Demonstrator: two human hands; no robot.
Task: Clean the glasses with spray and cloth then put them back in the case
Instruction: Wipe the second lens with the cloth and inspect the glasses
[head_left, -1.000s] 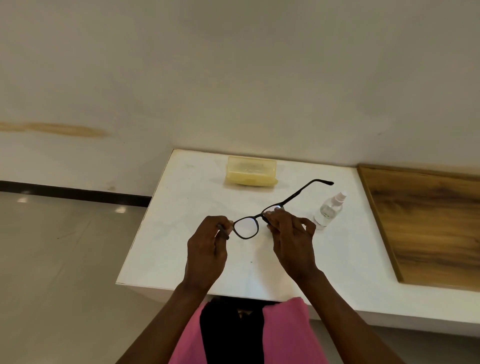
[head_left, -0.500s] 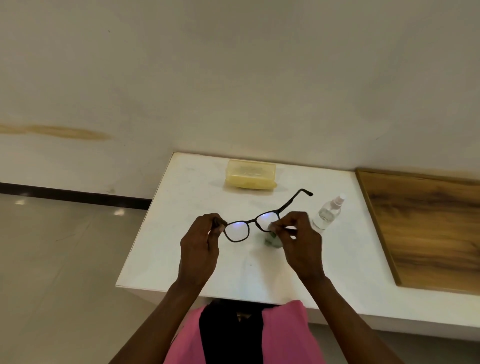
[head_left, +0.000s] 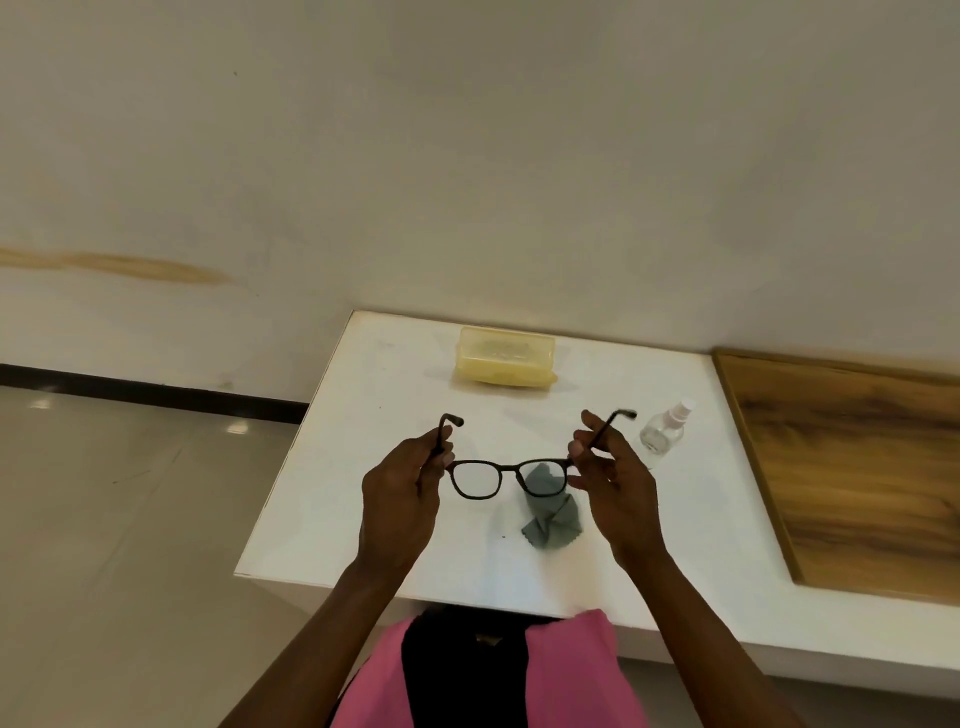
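Observation:
I hold the black-framed glasses (head_left: 506, 474) level above the white table (head_left: 363, 493), both temples unfolded and pointing away from me. My left hand (head_left: 402, 493) pinches the left temple near its hinge. My right hand (head_left: 610, 480) pinches the right temple. The grey-green cloth (head_left: 551, 522) lies crumpled on the table just below the right lens, touched by neither hand. A small clear spray bottle (head_left: 664, 428) lies on its side to the right of my right hand. The yellow translucent case (head_left: 505, 356) sits shut near the wall.
The table ends at a left edge and a near edge above grey floor tiles (head_left: 130, 545). A wooden panel (head_left: 852, 467) adjoins the table on the right. The wall (head_left: 467, 156) runs close behind the case.
The right hand let go of the cloth, which now lies on the table. Both hands shifted to the temples, and the glasses turned square to me with both temples spread.

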